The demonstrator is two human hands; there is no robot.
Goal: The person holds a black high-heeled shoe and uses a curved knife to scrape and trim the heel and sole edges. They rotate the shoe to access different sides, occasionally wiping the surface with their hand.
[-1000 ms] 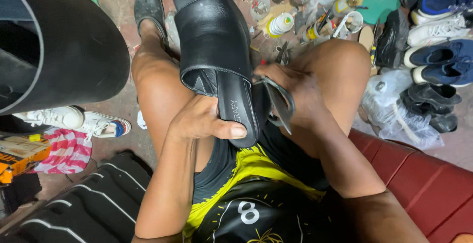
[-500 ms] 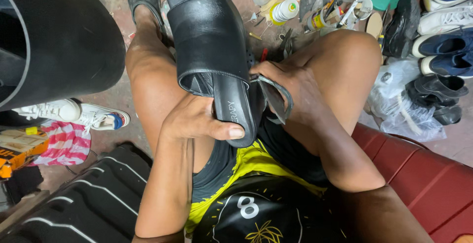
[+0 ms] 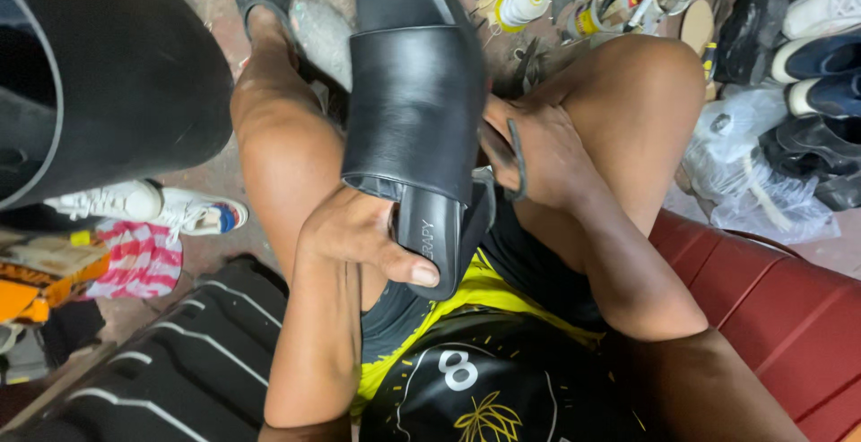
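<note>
Two bare hands work over my lap. At far left a big black cylinder (image 3: 99, 74) fills the corner, with white sneakers (image 3: 148, 207) on the floor below it. My left hand (image 3: 363, 236) grips the heel end of a black slide sandal (image 3: 414, 110), thumb pressed across the insole, toe pointing away between my knees. My right hand (image 3: 538, 160) touches the sandal's right edge, fingers curled around a thin dark strap (image 3: 517, 160). A plastic bag (image 3: 749, 177) and dark shoes (image 3: 821, 65) lie at right.
</note>
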